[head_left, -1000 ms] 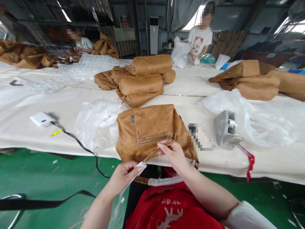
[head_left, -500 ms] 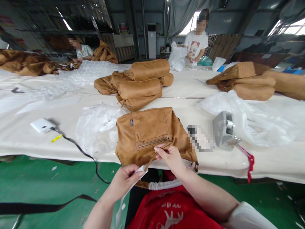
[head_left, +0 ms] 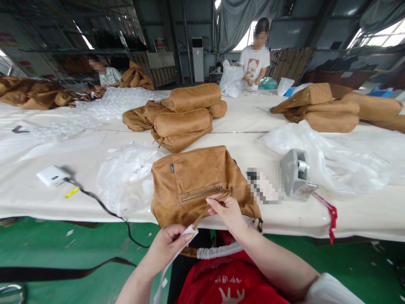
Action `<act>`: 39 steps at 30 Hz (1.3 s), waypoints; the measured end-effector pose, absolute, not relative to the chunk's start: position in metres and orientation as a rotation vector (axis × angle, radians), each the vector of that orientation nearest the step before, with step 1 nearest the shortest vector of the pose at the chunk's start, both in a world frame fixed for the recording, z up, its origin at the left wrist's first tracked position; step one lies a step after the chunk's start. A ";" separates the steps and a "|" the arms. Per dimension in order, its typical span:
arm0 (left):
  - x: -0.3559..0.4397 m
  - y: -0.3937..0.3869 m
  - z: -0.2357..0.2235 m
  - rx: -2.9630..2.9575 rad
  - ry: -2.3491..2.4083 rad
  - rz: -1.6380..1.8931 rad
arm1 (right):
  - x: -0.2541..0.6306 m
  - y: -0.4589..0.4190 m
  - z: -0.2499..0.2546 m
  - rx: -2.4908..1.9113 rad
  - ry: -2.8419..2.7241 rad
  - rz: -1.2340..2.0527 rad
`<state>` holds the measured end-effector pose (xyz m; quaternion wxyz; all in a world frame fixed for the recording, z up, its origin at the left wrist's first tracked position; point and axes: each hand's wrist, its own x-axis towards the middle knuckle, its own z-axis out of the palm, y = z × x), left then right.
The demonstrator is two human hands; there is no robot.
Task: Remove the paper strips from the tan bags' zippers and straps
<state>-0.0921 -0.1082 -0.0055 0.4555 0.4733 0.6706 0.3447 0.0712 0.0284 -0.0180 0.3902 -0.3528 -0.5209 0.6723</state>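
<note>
A brown leather bag (head_left: 198,169) lies at the table's front edge, its zipped pocket (head_left: 202,193) facing up. Between my hands runs a thin brown leather strap (head_left: 199,218) from near the pocket's zip. My right hand (head_left: 229,213) pinches this strap over the bag's lower part. Below the bag's front edge, my left hand (head_left: 171,242) grips a white wrapping strip (head_left: 166,268) around the strap's lower end; the strip's tail hangs down. A bag handle (head_left: 218,252) covered in white wrapping rests across my lap.
Behind the bag are stacked brown bags (head_left: 186,122), with more bags (head_left: 332,120) at right. Crumpled plastic (head_left: 123,177) lies left, near a white device (head_left: 53,175) with a black cord. A grey tape dispenser (head_left: 294,175) stands right. A person (head_left: 255,63) works across the table.
The view has shifted slightly. Both hands keep their hold; the strap looks a little straighter between them, and more of it lies looped by my right hand.
</note>
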 end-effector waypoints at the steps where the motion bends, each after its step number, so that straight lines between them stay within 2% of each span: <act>1: -0.092 -0.108 -0.006 1.170 1.654 0.849 | 0.071 0.028 -0.019 -0.891 -1.324 1.709; 21: -0.091 -0.095 -0.013 1.141 1.708 0.851 | 0.077 0.027 -0.013 -0.869 -1.303 1.709; 31: -0.089 -0.078 -0.006 1.332 1.787 0.807 | 0.074 0.023 -0.020 -0.720 -1.641 1.783; 37: -0.090 -0.081 0.001 1.402 1.748 0.730 | 0.095 0.040 -0.015 -0.766 -1.283 2.187; 39: -0.088 -0.081 0.004 1.447 1.731 0.721 | 0.096 0.042 -0.014 -0.793 -1.204 2.178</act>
